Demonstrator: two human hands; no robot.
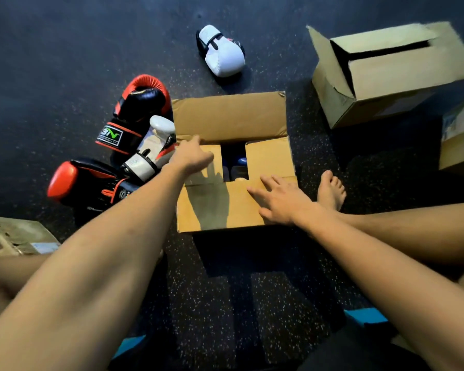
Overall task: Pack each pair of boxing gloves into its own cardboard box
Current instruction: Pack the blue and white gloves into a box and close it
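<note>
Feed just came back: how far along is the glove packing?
Done: blue gloves sit inside the middle box. In hand: left hand and right hand rest on its half-closed flaps. Left: two black-and-red gloves and two white gloves lie loose on the floor.

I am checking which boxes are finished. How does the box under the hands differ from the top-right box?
The box under the hands has its far flap folded back, and blue things show through a gap; the top-right box has its top flaps nearly shut, leaving a dark slit. The left hand and right hand rest on the first; nothing touches the second. Both are brown cardboard on the dark floor.
</note>
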